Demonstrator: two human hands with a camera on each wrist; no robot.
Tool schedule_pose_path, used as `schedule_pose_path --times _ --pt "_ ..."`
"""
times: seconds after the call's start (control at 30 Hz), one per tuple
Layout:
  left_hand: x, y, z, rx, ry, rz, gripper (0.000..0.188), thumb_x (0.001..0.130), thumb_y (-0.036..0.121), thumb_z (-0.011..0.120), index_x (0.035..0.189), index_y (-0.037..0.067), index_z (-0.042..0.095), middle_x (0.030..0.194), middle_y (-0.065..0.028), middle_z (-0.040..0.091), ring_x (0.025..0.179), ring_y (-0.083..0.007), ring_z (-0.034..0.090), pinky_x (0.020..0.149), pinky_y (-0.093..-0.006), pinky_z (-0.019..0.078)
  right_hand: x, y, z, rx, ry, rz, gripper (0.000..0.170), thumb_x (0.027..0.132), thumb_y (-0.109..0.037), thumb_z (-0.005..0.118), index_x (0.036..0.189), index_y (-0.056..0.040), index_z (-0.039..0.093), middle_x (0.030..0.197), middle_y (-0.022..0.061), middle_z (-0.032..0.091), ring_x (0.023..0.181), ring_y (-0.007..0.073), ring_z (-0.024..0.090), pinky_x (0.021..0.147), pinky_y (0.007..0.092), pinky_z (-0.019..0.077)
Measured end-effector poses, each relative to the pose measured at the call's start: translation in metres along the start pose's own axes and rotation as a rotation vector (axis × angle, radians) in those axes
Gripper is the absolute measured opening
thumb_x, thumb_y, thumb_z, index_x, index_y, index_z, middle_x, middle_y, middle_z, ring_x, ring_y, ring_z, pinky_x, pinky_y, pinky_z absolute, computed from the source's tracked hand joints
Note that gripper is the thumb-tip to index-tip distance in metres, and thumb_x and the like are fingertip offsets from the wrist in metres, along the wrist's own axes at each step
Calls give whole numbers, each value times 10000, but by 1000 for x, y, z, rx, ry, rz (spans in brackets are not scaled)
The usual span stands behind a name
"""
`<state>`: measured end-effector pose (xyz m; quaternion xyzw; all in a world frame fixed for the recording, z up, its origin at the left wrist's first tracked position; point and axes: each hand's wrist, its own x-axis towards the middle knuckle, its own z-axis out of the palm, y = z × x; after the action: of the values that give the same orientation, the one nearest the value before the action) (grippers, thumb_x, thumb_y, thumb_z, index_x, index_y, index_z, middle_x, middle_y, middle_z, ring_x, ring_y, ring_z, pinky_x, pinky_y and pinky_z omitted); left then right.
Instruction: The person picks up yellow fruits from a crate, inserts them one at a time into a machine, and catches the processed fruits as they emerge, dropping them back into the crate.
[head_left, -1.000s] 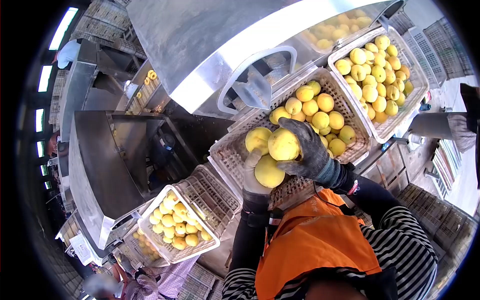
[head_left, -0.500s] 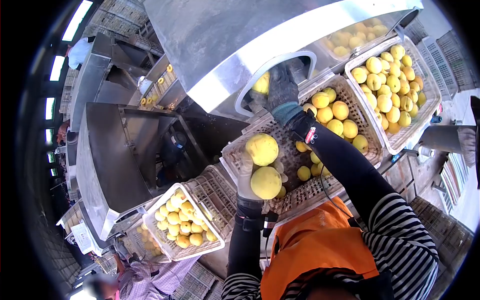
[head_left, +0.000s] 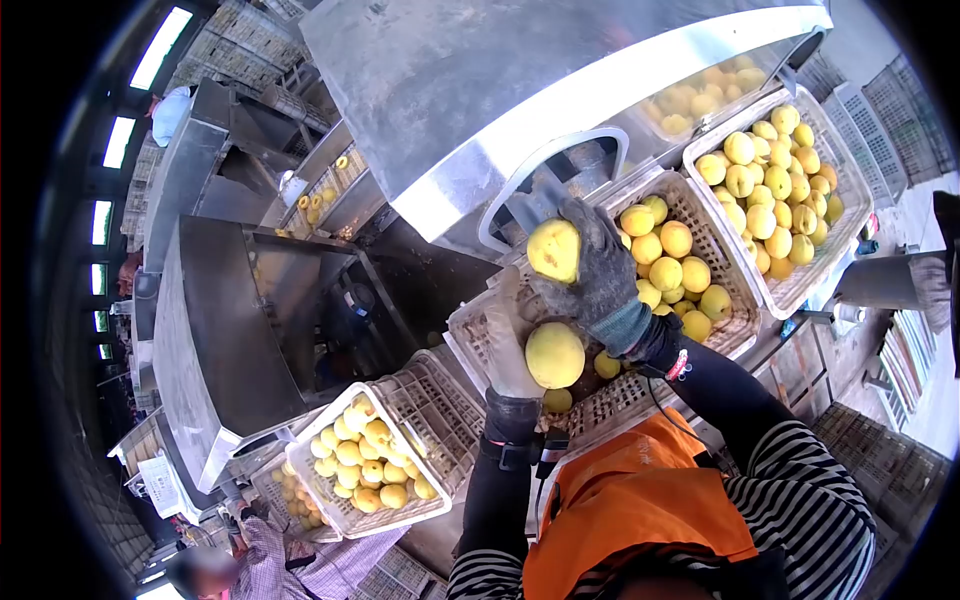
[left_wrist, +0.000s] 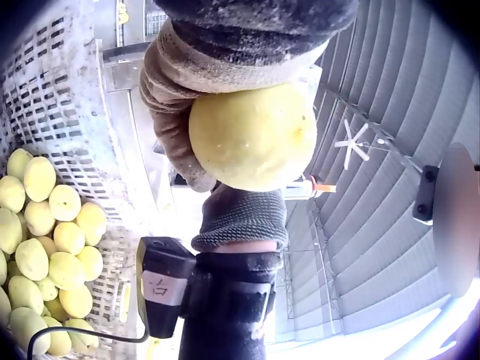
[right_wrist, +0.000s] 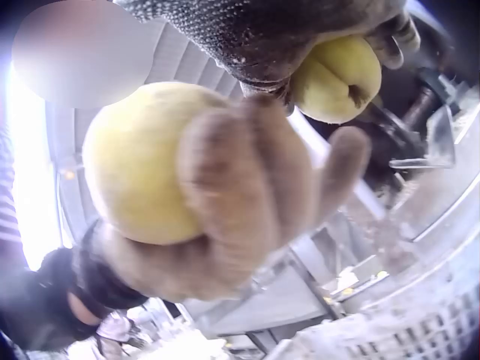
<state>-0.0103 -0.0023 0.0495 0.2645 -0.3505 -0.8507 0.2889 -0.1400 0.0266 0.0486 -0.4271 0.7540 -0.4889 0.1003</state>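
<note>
1. Mid crate (head_left: 620, 400) = my ref pt, right in front of me. Loose peaches (head_left: 665, 273) heaped in its R part, a few more nr its front wall.
2. My R hand (head_left: 600, 265), dark glove, is holding one fruit, thumb + fingers bent round it. It's above the far side of mid crate.
3. R-hand peach (head_left: 553, 250): over mid crate's far edge, toward its L end. Dark stem hollow + crease show in R wrist view.
4. My L hand (head_left: 515, 345), pale glove, also full: fingers curled round one fruit, over L end of mid crate.
5. L-hand peach (head_left: 555, 355): above L part of mid crate, nearer me than the other held one; the two are apart. Skin pale yellow w/ tiny specks.
6. Metal machine (head_left: 420, 90) stands beyond mid crate; its opening (head_left: 590, 165) is just past that crate's far edge.
7. R crate (head_left: 828, 262): just R of mid crate, lots of peaches in it.
8. L crate (head_left: 440, 410): L of mid crate, holds peaches too.
</note>
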Motion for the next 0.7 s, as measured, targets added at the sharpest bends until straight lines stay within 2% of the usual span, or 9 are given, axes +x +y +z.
schedule_pose_path --times 0.03,0.1,0.23,0.3,0.43,0.5,0.57,0.67,0.7 --pt "9 -15 -30 -244 -95 -88 611 955 505 298 1293 13 429 1180 -128 547 933 -243 592 729 -345 524 17 33 25 -200 190 -222 811 668 -281 788 1293 5 358 1249 213 461 1138 340 486 1026 419 336" --pt "18 -28 -37 -375 103 -196 693 863 627 400 1383 178 310 1144 -189 544 902 -307 590 780 -485 505 61 62 61 -73 118 -29 818 701 -332 757 1315 7 337 1315 230 392 1192 347 441 1041 436 314" --pt "22 -42 -40 -280 35 -55 490 959 419 347 1206 12 459 1169 -166 548 1065 -347 543 925 -547 428 68 50 51 -579 286 -257 722 704 -358 728 1274 -40 421 1185 184 486 1119 328 463 943 429 390" --pt "22 -43 -40 -489 57 -140 496 960 424 341 1203 8 459 1170 -161 549 1066 -343 547 927 -534 436 43 8 -6 -207 -265 -196 926 695 -397 755 1371 16 275 1380 208 343 1278 337 355 1063 417 282" --pt "26 -47 -48 -1027 -169 -345 525 959 463 319 1197 17 464 1178 -150 549 1047 -315 570 905 -489 477 -24 26 -16 436 -213 -268 945 682 -411 767 1370 16 280 1377 200 361 1273 320 373 1055 404 293" --pt "21 -44 -46 -772 -116 -267 555 954 498 298 1205 30 459 1184 -136 552 1021 -300 588 873 -467 502 -57 49 4 286 -164 2 958 664 -397 787 1372 8 284 1370 191 381 1258 307 395 1039 395 314" --pt "14 -35 -30 -416 -62 -214 590 949 523 280 1231 32 445 1181 -130 553 1052 -282 571 894 -440 488 -39 11 -22 326 -184 -224 948 645 -360 807 1359 7 304 1343 192 411 1255 306 401 1038 394 315" --pt "10 -24 -11 -290 70 -204 603 954 517 275 1294 33 390 1243 -126 502 1134 -243 509 964 -420 425 -37 -11 -14 366 -197 77 900 653 -354 791 1330 10 323 1266 227 464 1227 355 421 1030 423 329" --pt "10 -30 -15 170 51 -53 634 947 540 272 1350 54 332 1318 -121 428 1192 -199 438 1013 -361 347 -29 -4 -2 364 -193 75 900 653 -354 791 1330 10 323 1266 227 464 1227 355 421 1030 423 329"
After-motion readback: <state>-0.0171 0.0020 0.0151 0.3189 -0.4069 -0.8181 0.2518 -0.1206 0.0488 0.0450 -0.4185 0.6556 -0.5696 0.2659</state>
